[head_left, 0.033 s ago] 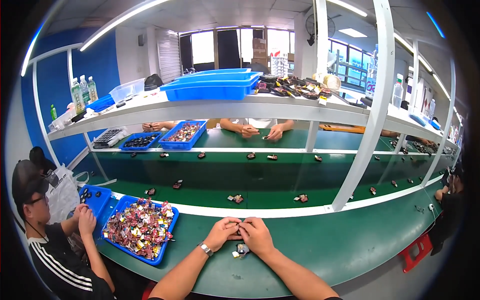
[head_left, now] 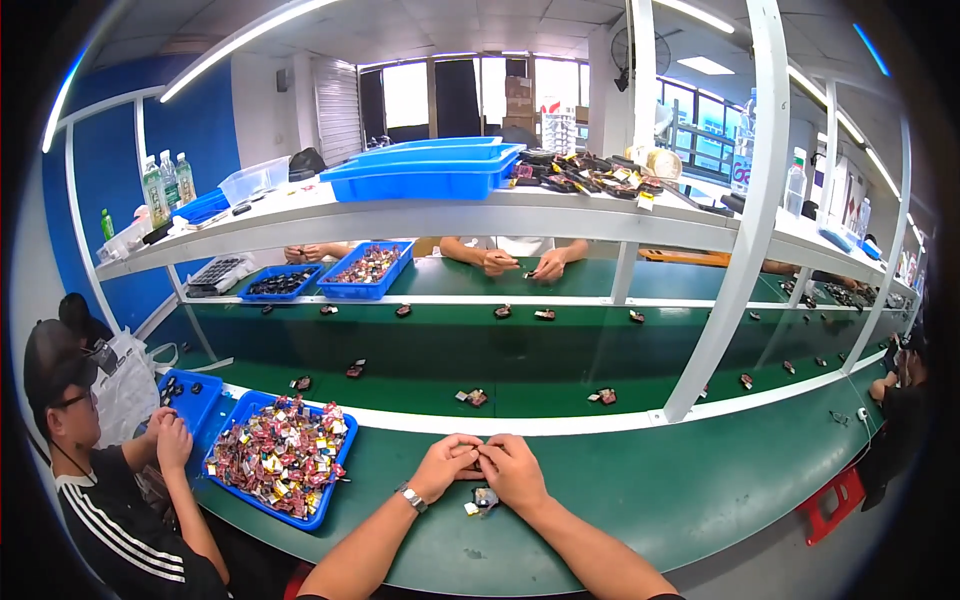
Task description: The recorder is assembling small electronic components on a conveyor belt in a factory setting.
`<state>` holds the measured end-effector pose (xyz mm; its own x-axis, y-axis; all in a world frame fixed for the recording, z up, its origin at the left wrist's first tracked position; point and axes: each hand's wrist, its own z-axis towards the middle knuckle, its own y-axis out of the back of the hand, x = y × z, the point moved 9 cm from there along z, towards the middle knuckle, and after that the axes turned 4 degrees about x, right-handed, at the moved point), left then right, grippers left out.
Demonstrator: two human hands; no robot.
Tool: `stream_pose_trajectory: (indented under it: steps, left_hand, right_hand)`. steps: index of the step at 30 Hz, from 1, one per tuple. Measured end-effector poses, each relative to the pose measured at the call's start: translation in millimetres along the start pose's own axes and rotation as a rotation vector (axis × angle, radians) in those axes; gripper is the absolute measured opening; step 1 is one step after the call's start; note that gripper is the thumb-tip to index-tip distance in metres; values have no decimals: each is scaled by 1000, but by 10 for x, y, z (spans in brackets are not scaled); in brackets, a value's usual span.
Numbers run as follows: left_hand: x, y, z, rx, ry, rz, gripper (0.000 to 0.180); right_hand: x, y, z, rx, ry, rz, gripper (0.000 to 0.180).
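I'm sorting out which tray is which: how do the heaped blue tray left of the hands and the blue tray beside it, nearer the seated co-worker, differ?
Fill: the heaped tray is piled high, while the co-worker's tray shows plenty of bare blue bottom.
Contents: the heaped tray holds mixed reddish, white and yellow pieces; the co-worker's tray has a few dark pieces.
Shared: both are blue and open-topped.
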<state>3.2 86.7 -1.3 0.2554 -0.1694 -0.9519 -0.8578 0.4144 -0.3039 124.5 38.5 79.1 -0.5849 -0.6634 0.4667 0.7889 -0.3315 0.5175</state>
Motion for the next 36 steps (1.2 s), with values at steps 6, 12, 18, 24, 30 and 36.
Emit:
stream_pose_trajectory:
  steps: [6,12,18,24,30,36]
  left_hand:
    - [-48,-28,-21,-51,-49,34,20]
    - [-19,-45,10,-121,-47,209,16]
    - [-105,-38,-32,-131,-104,163,26]
    - [-93,30,-24,-109,-82,154,29]
    - [-74,-52,-5,-60,-37,218,21]
    - [-96,-20,-36,-44,-40,246,18]
  right_hand:
    - [-131,37,29,-8,-106,160,15]
    - [-432,-82,-53,96,-352,351,17]
    - [-593,-168,-43,77,-409,486,19]
    - [-1722,245,176,-175,-664,223,18]
    - [-2210,399,250,-110,-672,21,26]
    - [-2347,1394,7,-289,-720,-592,48]
